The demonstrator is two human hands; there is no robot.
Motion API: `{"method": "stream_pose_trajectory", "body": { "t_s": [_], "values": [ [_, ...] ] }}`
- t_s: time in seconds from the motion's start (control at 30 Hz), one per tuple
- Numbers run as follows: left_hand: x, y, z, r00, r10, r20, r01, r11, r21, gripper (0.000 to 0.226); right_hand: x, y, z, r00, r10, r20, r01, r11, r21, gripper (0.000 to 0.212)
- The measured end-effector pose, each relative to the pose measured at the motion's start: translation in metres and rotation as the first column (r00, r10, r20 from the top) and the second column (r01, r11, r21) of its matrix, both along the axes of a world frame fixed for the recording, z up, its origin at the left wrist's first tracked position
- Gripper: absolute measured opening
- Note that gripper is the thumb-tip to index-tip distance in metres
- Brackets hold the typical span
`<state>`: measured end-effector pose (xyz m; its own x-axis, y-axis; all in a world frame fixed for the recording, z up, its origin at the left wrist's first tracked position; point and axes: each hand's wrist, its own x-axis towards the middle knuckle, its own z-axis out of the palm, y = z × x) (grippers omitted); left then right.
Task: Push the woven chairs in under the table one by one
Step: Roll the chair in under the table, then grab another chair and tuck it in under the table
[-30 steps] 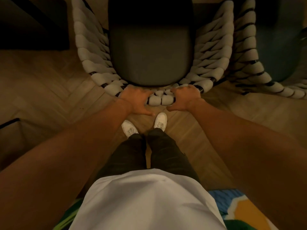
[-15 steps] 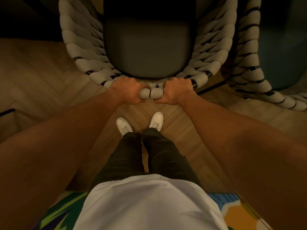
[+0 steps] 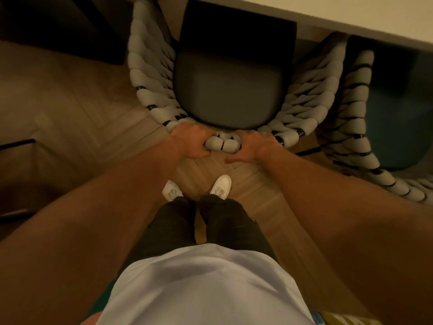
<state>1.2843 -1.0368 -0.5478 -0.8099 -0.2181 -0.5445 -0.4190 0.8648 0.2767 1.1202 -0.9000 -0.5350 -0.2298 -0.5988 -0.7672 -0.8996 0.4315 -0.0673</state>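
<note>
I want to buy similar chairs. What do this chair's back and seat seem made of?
The woven chair back looks like thick, pale, knitted-textured cord wrapped over a dark frame. The seat cushion looks like matte grey upholstery, probably fabric; the dim light leaves that open.

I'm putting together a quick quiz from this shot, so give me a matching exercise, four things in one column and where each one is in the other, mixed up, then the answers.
Things:
1. left hand
2. seat cushion
3. second woven chair
4. white shoes

Places:
A. on the wooden floor behind the chair being pushed
B. gripping the back rim of the woven chair
C. to the right, beside the chair being pushed
D. front part in shadow beneath the table edge

Pairs: 1-B, 2-D, 3-C, 4-A
</note>
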Motion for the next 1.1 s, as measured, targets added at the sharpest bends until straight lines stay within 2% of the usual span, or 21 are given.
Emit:
{"method": "stream_pose_trajectory", "body": {
  "t_s": [0.07,0.13,0.3,0.4,0.53,0.77,1.03,1.1],
  "values": [
    [0.012,-0.009,0.007,1.0,-0.023,-0.004,0.023,0.997,-0.068,0.062,0.002,-0.011,0.011,0.999,0.048,0.023,-0.048,0.999,0.001,0.119],
    [0.028,-0.022,0.015,1.0,-0.008,-0.005,0.008,0.993,-0.116,0.07,0.008,-0.029,0.024,0.995,0.092,0.03,-0.091,0.995,-0.036,0.124],
    [0.081,-0.056,0.047,0.992,0.1,-0.083,-0.112,0.981,-0.159,0.071,0.046,-0.086,0.05,0.981,0.191,0.024,-0.187,0.975,-0.121,0.127],
    [0.13,-0.07,0.059,0.962,0.263,-0.068,-0.27,0.953,-0.14,0.073,0.085,-0.117,0.057,0.968,0.25,0.018,-0.242,0.95,-0.198,0.121],
    [0.209,-0.084,0.062,0.891,0.452,-0.05,-0.455,0.885,-0.102,0.074,0.147,-0.153,0.058,0.947,0.32,0.007,-0.305,0.909,-0.283,0.12],
    [0.339,-0.094,0.063,0.763,0.646,-0.033,-0.645,0.756,-0.112,0.075,0.259,-0.207,0.064,0.873,0.486,-0.028,-0.476,0.841,-0.257,0.115],
    [0.429,-0.079,0.058,0.597,0.801,-0.033,-0.8,0.593,-0.095,0.073,0.37,-0.263,0.061,0.719,0.694,-0.04,-0.677,0.685,-0.269,0.113],
    [0.446,-0.081,0.058,0.534,0.845,-0.026,-0.844,0.53,-0.086,0.072,0.396,-0.282,0.059,0.672,0.74,-0.039,-0.72,0.64,-0.268,0.113]
  ]
}}
